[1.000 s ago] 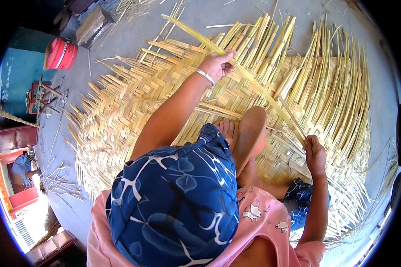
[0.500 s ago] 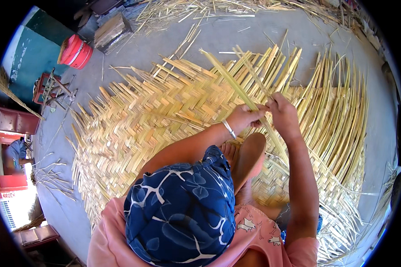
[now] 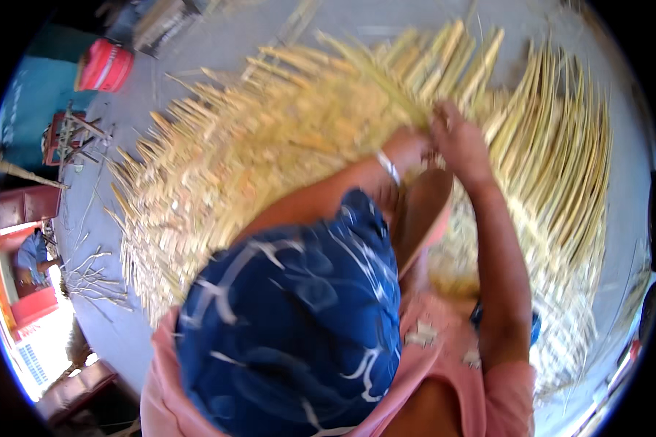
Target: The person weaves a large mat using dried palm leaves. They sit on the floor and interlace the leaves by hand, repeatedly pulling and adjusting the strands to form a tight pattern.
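A pale green, flat reed strip (image 3: 379, 73) slants up and left from between my hands, over a woven reed mat (image 3: 233, 160). My right hand (image 3: 461, 146) is closed, thumb and fingers pinched at the strip's lower end. Close beside it, my left hand (image 3: 408, 149), with a silver bracelet (image 3: 388, 167) on its wrist, is curled at the same strip; its fingers are blurred. Herringbone weave covers the mat's left and middle, while long loose strips (image 3: 561, 146) fan out along its right side. Below my hands shows what looks like a brown slipper sole (image 3: 426, 207) with a pink edge.
On the grey floor at the upper left are a red bucket (image 3: 106, 65), a wooden block (image 3: 160, 25) and a small stool-like frame (image 3: 80, 138). Thin twigs (image 3: 98, 280) lie left of the mat. Another person (image 3: 33, 255) is by the bright doorway at far left.
My hands have moved up and slightly right in the picture, drawing closer together. The thin second strip at my right hand no longer stands out. The whole view has shifted and blurred.
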A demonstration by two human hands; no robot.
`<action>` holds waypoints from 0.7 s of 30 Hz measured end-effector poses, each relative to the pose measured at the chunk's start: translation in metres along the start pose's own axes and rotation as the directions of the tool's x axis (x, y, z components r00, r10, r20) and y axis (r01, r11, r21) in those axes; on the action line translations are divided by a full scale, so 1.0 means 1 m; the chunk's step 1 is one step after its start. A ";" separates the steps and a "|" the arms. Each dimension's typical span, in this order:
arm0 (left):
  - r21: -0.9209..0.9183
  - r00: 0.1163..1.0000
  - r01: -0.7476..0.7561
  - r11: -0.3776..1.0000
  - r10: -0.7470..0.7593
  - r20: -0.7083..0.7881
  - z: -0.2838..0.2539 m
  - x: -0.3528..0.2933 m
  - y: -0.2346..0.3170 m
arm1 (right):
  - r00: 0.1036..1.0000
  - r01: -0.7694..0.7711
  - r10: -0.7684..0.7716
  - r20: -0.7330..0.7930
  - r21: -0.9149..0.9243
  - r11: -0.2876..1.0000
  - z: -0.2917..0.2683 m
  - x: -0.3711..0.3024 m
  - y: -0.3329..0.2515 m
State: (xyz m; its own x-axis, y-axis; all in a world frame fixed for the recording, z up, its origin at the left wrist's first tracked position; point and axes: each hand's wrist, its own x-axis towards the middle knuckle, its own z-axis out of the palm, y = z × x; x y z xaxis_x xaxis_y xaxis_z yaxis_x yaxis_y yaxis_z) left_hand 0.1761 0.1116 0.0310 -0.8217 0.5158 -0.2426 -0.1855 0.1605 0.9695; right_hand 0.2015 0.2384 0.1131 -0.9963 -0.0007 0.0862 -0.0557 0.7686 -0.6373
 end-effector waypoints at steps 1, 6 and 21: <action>-0.513 0.996 0.053 0.857 -0.082 -0.034 0.002 0.000 0.007 | 0.972 0.166 -0.179 -0.155 -0.095 0.981 -0.008 -0.010 0.004; -0.681 0.934 0.018 0.732 -0.255 -0.250 -0.044 0.018 -0.004 | 0.944 0.223 -0.252 -0.212 -0.155 0.963 -0.027 -0.090 0.043; -0.659 0.864 0.100 0.745 -0.394 -0.313 -0.079 0.040 -0.024 | 0.980 -0.198 0.192 -0.058 -0.413 0.889 -0.003 -0.163 0.144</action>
State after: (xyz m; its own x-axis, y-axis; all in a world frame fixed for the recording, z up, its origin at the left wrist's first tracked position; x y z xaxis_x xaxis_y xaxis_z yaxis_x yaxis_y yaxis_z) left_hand 0.1049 0.0620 0.0009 -0.8058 0.1189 -0.5801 -0.5761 -0.3836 0.7217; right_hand 0.3562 0.3506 0.0097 -0.9830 0.1835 0.0066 0.1750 0.9475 -0.2675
